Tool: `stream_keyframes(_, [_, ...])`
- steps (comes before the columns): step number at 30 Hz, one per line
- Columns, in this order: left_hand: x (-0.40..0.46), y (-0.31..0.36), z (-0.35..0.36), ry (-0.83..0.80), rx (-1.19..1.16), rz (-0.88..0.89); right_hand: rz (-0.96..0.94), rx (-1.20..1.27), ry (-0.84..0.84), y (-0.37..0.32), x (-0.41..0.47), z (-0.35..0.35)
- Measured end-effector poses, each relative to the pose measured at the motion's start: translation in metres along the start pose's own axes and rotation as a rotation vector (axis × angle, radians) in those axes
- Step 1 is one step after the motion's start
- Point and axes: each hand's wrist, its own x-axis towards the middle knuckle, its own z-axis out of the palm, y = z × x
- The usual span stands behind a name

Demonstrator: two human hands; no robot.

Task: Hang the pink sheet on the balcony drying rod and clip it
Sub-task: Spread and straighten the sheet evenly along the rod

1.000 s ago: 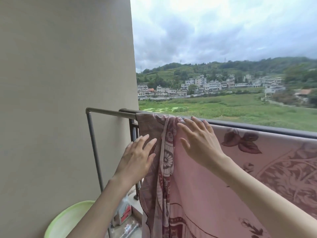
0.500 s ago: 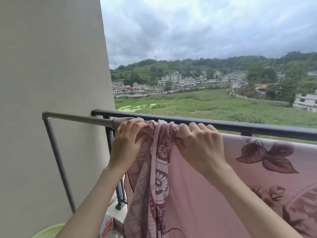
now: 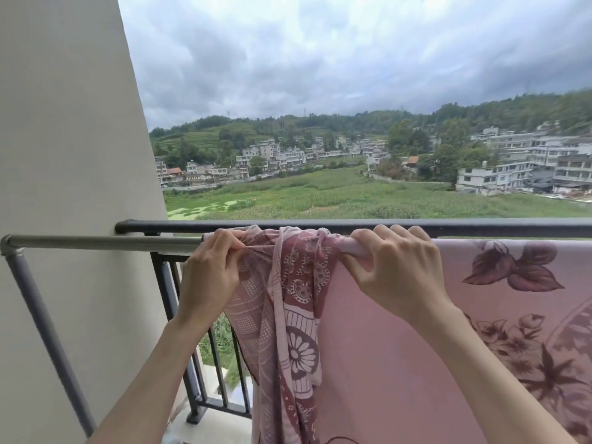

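**A:** In the head view, what have your hands got hold of?

**B:** Your left hand (image 3: 209, 277) has its fingers curled over the top of the drying rod (image 3: 102, 242) and pinches the bunched, patterned edge of the pink sheet (image 3: 384, 347) against it. Your right hand (image 3: 395, 274) grips the rod through the cloth, fingers wrapped over the top and thumb tucked beneath. Neither hand is open.

**A:** Why hold it that way?

**B:** My guess is you're pinning the cloth on the rod so the gathered edge between your hands can be drawn out towards the bare end. To the right of your right hand the sheet already lies flat over the rod; between your hands it is crumpled into folds that hang below your wrists.

**A:** And the clipping?

**B:** No clip is in view, so that step looks not yet done.

**A:** What's around you?

**B:** Left of your left hand the rod runs bare to an elbow joint, with its leg (image 3: 41, 318) slanting down beside the beige wall (image 3: 64, 139). Just beyond your knuckles runs the dark balcony railing (image 3: 320, 224), its bars dropping below your left wrist. Past it lie a green field (image 3: 336, 197), white buildings, wooded hills and a cloudy sky.
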Motion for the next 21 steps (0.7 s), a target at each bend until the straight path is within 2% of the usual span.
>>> stream_keyframes(4, [0.011,-0.033,0.001,0.076,-0.003,-0.11,0.079,-0.024,0.01,0.01,-0.004,0.005])
stream_keyframes(7, [0.024,-0.034,0.003,0.155,-0.148,-0.29,0.122,-0.035,0.012,0.025,-0.005,0.007])
stream_keyframes(11, [0.05,-0.043,0.001,0.415,-0.349,-0.551,0.148,-0.063,-0.028,0.039,-0.004,0.013])
stream_keyframes(12, [0.055,-0.05,0.0,0.427,-0.363,-0.594,0.15,-0.067,-0.038,0.042,-0.003,0.014])
stream_keyframes(14, [0.059,-0.057,0.006,0.331,-0.313,-0.629,0.156,-0.049,-0.054,0.052,0.0,0.016])
stream_keyframes(16, [0.054,-0.046,0.022,0.169,-0.179,-0.525,0.148,-0.016,-0.052,0.06,0.003,0.021])
stream_keyframes(18, [0.041,-0.019,0.043,0.008,-0.068,-0.286,0.128,0.026,-0.045,0.061,0.004,0.029])
stream_keyframes(21, [0.027,0.029,0.078,-0.223,-0.12,0.065,0.072,0.071,-0.004,0.064,0.002,0.039])
